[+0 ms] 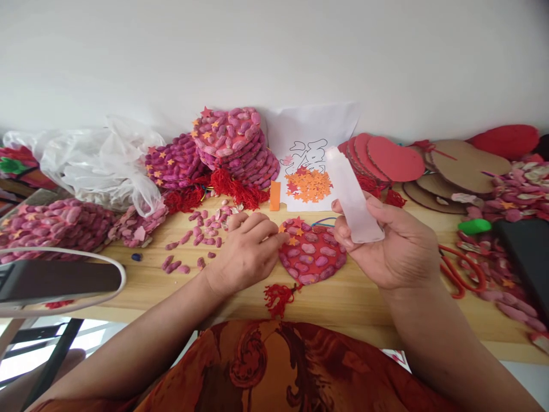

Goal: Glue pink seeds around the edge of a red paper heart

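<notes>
A red heart-shaped piece covered with pink-purple peanut shells lies on the table, a few orange and red stars at its upper left. It has a blue cord loop at the top and a red tassel at the bottom. My left hand is closed at the heart's left edge, a small orange star at its fingertips. Above the heart's right side, my right hand grips a translucent white glue bottle, tilted with its narrow end up and away from me.
Orange and red stars are heaped on a printed white sheet. Finished shell-covered pieces stack behind left; loose shells lie nearer. Red hearts, cardboard discs, a green marker and orange-handled scissors sit right.
</notes>
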{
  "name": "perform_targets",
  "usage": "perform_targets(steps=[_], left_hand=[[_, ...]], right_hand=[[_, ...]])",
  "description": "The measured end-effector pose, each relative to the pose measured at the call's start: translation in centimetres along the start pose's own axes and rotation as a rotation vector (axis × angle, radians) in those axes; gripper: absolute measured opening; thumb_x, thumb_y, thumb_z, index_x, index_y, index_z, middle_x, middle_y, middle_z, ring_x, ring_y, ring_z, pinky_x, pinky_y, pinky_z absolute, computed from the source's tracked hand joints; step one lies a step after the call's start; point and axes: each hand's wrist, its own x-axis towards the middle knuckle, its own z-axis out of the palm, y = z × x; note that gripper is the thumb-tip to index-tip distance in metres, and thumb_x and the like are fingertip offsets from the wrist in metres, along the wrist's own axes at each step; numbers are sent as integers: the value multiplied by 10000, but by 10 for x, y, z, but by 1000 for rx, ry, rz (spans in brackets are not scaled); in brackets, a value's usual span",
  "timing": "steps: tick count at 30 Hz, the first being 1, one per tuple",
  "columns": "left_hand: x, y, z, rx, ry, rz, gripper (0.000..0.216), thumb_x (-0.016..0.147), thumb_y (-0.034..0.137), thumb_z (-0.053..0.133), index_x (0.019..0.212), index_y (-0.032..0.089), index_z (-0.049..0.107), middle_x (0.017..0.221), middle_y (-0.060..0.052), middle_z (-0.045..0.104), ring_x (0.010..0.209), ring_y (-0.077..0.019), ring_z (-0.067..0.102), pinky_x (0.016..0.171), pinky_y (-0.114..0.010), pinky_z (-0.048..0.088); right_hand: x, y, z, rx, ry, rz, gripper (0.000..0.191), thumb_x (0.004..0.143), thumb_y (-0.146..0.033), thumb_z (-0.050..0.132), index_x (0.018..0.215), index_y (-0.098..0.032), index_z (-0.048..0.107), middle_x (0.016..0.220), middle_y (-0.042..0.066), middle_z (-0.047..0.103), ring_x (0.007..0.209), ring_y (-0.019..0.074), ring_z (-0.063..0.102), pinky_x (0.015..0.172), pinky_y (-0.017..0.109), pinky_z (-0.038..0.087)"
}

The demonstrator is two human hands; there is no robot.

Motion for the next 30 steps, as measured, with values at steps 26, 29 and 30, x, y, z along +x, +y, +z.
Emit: perform_targets(steps=[26, 29, 30], left_hand=[[-2, 9, 3, 76, -184, 159, 201, 1053, 160, 482, 1027, 175, 681, 1072, -42, 696, 1076, -223, 556, 896, -408, 365], [-2, 9, 5, 54, -157, 122, 187, 1035, 147, 508, 1039, 179, 692, 1032, -40, 707, 1045, -214, 569, 899, -403, 368], [-2, 9, 5, 45, -136, 97, 181, 1023, 137, 525, 1057, 185, 696, 1015, -39, 710, 1027, -208, 575, 898, -402, 368]], right_hand=[[-1, 1, 3, -44, -37, -3, 208, 770, -301, 733, 953, -202, 749, 880, 75, 725, 585, 154, 555, 492, 288, 411], [1, 1, 4, -51, -25, -1, 263, 726, -311, 751, 961, -195, 727, 857, 71, 722, 581, 159, 560, 496, 290, 412], [2, 1, 4, -51, -11, -4, 280, 715, -306, 761, 967, -192, 720, 861, 71, 722, 593, 160, 565, 505, 291, 423]])
